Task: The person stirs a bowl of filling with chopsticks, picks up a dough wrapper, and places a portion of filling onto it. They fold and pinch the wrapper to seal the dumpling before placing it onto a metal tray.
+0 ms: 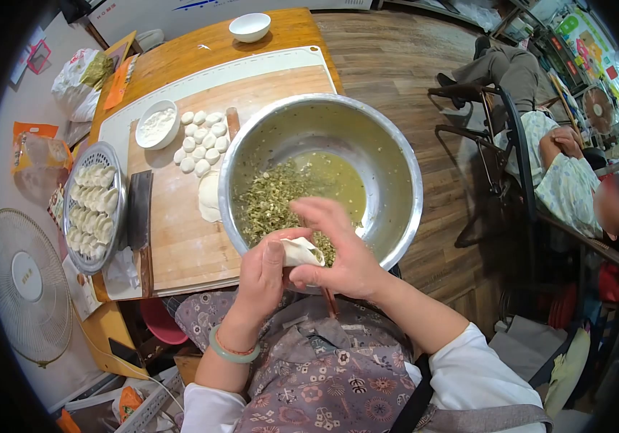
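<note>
My left hand [262, 268] is closed around a folded dumpling [299, 252], its pale wrapper showing between the fingers. Close against the dumpling's right end is my right hand [345, 252], fingers spread and slightly blurred, thumb below the wrapper. Both hands are over the near rim of a large steel bowl [405, 155]. Chopped green filling [277, 195] lies in the bowl's left part, with yellowish liquid beside it. Flat dumpling wrappers [209, 196] rest on the wooden board [180, 245], partly hidden by the bowl.
Small dough pieces [200, 144], a rolling pin [233, 123] and a bowl of flour [157, 125] are on the board. Left of the cleaver [139, 209], a colander [111, 252] holds rows of dumplings. A white bowl [249, 27] stands farther back. Someone sits in a chair [515, 144] at right.
</note>
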The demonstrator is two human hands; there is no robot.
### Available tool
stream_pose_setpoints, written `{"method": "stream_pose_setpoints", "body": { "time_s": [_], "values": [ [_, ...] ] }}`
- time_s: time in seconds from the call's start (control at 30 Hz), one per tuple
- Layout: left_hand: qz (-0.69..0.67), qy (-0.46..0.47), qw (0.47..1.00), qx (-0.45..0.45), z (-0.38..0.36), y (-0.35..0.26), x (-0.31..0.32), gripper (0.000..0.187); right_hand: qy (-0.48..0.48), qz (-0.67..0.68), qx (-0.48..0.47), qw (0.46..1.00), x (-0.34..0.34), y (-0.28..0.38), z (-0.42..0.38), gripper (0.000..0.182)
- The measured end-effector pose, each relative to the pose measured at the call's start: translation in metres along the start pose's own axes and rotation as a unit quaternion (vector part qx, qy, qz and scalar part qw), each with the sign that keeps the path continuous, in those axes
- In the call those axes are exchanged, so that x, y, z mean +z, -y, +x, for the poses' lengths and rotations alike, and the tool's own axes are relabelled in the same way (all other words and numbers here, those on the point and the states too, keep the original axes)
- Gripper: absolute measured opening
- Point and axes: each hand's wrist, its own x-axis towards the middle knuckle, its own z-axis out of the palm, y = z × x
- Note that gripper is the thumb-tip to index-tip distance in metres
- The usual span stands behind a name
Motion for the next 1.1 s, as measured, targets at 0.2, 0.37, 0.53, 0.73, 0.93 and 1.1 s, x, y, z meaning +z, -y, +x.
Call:
{"method": "stream_pose_setpoints", "body": {
  "time_s": [0.2,0.37,0.53,0.73,0.93,1.1],
  "values": [
    [0.068,0.019,0.994,0.084,-0.001,0.007,0.005,0.050,0.098,0.065,-0.093,0.989,0.001,-0.008,0.000,0.064],
    [0.075,0.052,0.995,0.035,-0.004,0.007,0.004,0.046,0.102,0.039,-0.094,0.990,0.002,-0.013,-0.002,0.054],
    [0.096,0.028,0.995,0.010,-0.001,0.018,0.004,0.047,0.081,-0.036,-0.162,0.983,0.009,-0.030,0.002,0.056],
    [-0.062,0.010,0.993,-0.100,0.000,0.002,-0.004,0.060,0.065,-0.020,0.083,0.994,-0.018,-0.005,-0.005,0.054],
    [-0.015,0.061,0.993,-0.095,-0.004,0.005,-0.006,0.057,0.072,0.109,0.067,0.989,0.001,-0.008,-0.008,0.044],
    [0.018,0.107,0.991,-0.072,-0.009,-0.006,-0.006,0.057,0.139,0.134,0.090,0.977,-0.006,-0.002,-0.006,0.043]
  ]
}}
